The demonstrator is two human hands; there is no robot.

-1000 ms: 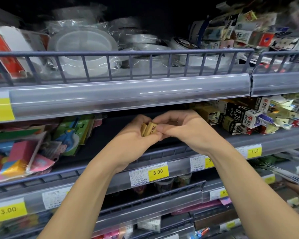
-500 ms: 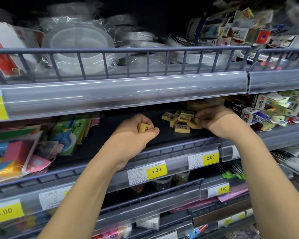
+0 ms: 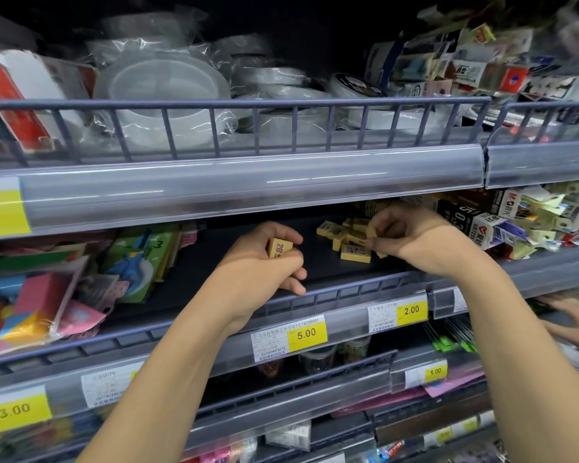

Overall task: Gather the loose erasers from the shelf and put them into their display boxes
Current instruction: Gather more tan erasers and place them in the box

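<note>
Early going — left hand (image 3: 264, 262) grips one eraser (image 3: 279, 247); right hand (image 3: 411, 240) seems to pinch another from the pile (image 3: 346, 240) on the shelf (image 3: 214, 262); none boxed yet.

Pretty tight slot here: the upper shelf's price rail (image 3: 241, 185) hangs low over the middle shelf (image 3: 194, 275), so you can only come in from the front, over the low front lip (image 3: 348, 292). There's bare dark shelf between the colourful packets (image 3: 137, 262) on the left and the pile of loose erasers (image 3: 346, 240). Right side is jammed with small boxes (image 3: 515, 218).
</note>
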